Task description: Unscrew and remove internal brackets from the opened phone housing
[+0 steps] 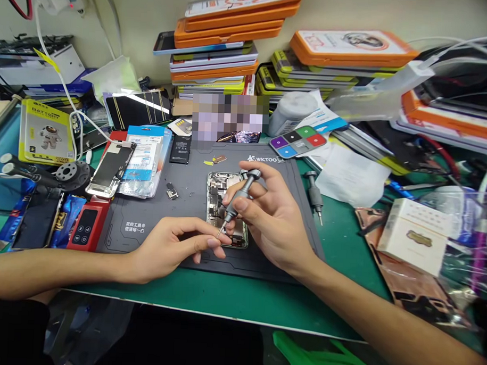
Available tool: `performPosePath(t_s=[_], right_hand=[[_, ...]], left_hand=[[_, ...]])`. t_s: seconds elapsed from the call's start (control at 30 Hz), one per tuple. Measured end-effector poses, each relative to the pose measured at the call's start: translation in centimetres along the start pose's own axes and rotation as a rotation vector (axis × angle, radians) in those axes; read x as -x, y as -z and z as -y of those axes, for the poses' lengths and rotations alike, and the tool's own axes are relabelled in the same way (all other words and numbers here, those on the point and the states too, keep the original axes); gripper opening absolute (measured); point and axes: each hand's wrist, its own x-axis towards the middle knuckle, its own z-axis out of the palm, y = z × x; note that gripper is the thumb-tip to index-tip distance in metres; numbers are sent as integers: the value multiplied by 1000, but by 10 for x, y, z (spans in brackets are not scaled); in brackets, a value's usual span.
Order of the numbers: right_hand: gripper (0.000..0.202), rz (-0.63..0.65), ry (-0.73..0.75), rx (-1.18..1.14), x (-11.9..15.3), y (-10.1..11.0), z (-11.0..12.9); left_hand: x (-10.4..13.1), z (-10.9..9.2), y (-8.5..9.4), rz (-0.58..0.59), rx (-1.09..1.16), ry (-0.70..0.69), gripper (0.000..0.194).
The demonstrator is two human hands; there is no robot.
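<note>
My right hand (272,218) is closed around a grey precision screwdriver (238,198), which slants down and to the left. At the screwdriver's tip, the thumb and forefinger of my left hand (181,241) are pinched together; whether a small part sits between them is too small to tell. Beneath both hands lies an opened phone (216,203) with its inner parts exposed, partly covered by my fingers. The phone rests on a dark grey work mat (146,221). A small metal phone part (172,190) lies on the mat to the left.
A phone battery (180,149) and a detached screen (112,167) lie left of the phone. A second screwdriver (315,198) lies at the mat's right edge. Orange boxes (233,28) are stacked behind. A red device (86,225) and a white box (415,236) flank the mat.
</note>
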Motion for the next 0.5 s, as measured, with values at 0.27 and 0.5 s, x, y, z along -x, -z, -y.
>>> performPosePath(t_s=[0.27,0.5], right_hand=[[51,15,-11,-4,-2,0,0],[42,-84,195,169,-6,7,8]], left_hand=[[-1,-3,0,6,-25,12,20],[2,6,2,143,-456,-249,25]])
